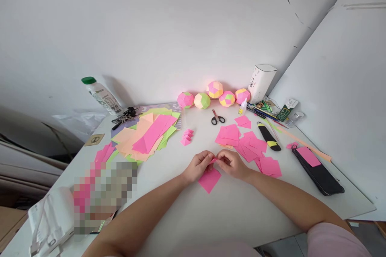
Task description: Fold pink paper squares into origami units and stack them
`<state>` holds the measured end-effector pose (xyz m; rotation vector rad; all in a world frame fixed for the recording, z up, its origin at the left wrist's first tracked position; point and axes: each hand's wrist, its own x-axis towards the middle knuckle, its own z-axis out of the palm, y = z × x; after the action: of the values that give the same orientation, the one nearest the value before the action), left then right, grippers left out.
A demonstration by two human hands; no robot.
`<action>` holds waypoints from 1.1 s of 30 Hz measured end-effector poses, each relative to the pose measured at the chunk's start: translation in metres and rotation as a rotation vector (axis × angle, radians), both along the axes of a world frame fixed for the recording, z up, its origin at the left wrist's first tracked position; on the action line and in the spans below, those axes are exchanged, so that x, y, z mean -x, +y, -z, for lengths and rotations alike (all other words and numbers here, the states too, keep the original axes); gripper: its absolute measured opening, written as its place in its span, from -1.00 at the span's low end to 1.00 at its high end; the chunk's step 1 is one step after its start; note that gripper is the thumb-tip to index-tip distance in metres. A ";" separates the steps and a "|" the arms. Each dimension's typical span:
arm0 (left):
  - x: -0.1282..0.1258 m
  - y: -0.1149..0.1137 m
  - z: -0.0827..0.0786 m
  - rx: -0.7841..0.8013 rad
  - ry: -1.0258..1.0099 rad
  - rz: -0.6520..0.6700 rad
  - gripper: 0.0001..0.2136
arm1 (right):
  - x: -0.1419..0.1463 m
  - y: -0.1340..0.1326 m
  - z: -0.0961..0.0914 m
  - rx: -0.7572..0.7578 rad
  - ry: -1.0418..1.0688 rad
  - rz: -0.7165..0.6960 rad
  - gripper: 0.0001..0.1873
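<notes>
My left hand (198,165) and my right hand (232,163) meet over the white table (229,209), fingers pinched together on a small folded piece of pink paper (214,160). A flat pink paper square (209,180) lies just below my hands. Small folded pink pieces (187,136) sit a little beyond my left hand. Loose pink squares (250,146) are scattered to the right of my right hand.
A stack of pink, peach and green sheets (147,136) lies at left, with keys (123,116) and a bottle (101,94) behind. Several paper balls (214,89), scissors (217,118), a glue bottle (243,106), a utility knife (269,136) and a black phone (319,172) lie about.
</notes>
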<state>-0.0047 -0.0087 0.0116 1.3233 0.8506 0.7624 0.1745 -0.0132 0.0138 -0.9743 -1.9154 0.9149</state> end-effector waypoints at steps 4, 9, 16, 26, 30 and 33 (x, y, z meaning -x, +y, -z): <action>-0.001 0.001 0.005 -0.003 -0.030 -0.035 -0.67 | 0.001 0.000 0.000 0.027 0.017 0.010 -0.85; -0.002 0.001 0.007 0.000 -0.037 -0.079 -0.67 | 0.002 0.000 0.001 0.050 0.007 0.023 -0.81; -0.004 0.002 0.007 0.033 -0.078 -0.108 -0.68 | 0.002 0.001 0.001 0.052 -0.001 0.016 -0.81; -0.004 0.003 0.009 0.027 -0.101 -0.127 -0.71 | 0.002 0.002 0.009 0.068 0.025 0.040 -0.87; -0.003 0.004 0.011 0.021 -0.114 -0.124 -0.70 | 0.003 0.002 0.009 0.065 0.059 0.031 -0.91; -0.004 0.004 0.013 0.018 -0.135 -0.126 -0.70 | 0.003 0.002 0.008 0.067 0.079 0.019 -0.92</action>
<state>-0.0011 -0.0043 -0.0017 1.1970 0.8363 0.9298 0.1719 -0.0109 0.0054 -0.9794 -1.8161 0.9976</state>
